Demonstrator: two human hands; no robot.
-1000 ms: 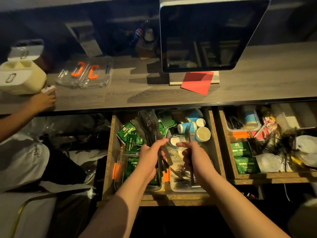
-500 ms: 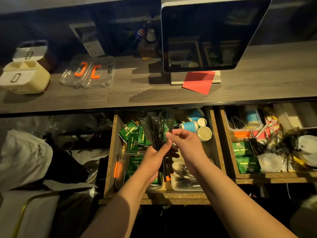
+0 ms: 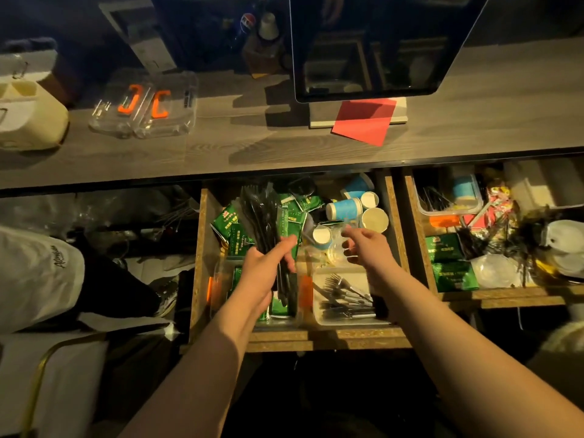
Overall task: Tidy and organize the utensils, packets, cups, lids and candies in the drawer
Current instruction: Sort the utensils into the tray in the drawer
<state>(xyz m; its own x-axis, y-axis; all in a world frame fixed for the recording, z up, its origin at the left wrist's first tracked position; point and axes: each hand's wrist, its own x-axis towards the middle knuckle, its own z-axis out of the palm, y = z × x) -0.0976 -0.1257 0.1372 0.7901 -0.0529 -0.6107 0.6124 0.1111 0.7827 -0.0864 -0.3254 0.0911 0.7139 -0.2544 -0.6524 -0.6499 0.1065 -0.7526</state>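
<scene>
1. Readable writing is scarce: a bottle [image 3: 247, 22] at the back of the counter shows a round red, white and blue Pepsi logo, and a white garment [image 3: 38, 273] at the left carries dark script too small to read. The green packets [image 3: 234, 230] bear white print that cannot be made out.
2. An open wooden drawer [image 3: 202, 248] sits under the counter [image 3: 252, 143]. Inside it lie the green packets at the back left, blue paper cups [image 3: 344, 208] on their sides at the back right, and a clear tub [image 3: 335, 320] of metal forks [image 3: 341, 287] at the front right.
3. A dark screen [image 3: 373, 42] stands on the counter above a red paper [image 3: 363, 121]; clear lids with orange clips [image 3: 145, 104] lie to the left.
4. The left hand [image 3: 262, 273] grips a bundle of black plastic cutlery [image 3: 262, 216] — upright, fanning out over the packets.
5. The right hand [image 3: 366, 245] hovers above the drawer's middle, fingers loosely spread, holding nothing — just short of a small cup [image 3: 321, 237].
</scene>
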